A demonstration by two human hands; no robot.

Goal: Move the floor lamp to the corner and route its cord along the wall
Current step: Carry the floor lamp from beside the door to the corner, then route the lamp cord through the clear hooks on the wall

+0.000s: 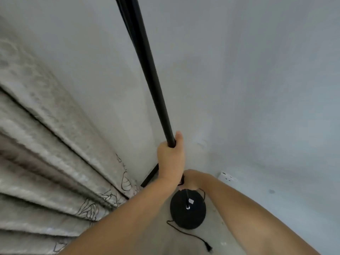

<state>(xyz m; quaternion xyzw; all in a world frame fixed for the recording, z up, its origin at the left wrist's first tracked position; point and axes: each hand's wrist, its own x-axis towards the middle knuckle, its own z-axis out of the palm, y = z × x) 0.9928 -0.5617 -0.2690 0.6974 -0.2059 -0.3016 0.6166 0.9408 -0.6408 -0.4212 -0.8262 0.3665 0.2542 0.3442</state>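
A black floor lamp stands close to the room corner. Its long pole (147, 67) runs up out of the top of the frame, and its round black base (188, 211) rests on the floor. My left hand (172, 159) is wrapped around the pole at mid height. My right hand (192, 180) grips the pole lower down, just above the base, and is partly hidden behind my left wrist. The black cord (184, 231) trails loosely over the floor from the base, ending in a plug (208, 247) near the bottom edge.
A patterned grey curtain (46, 153) hangs in folds on the left. Pale walls meet in the corner behind the pole. A white wall socket (228, 177) sits low on the right wall. A dark bar (150, 175) leans at the curtain's foot.
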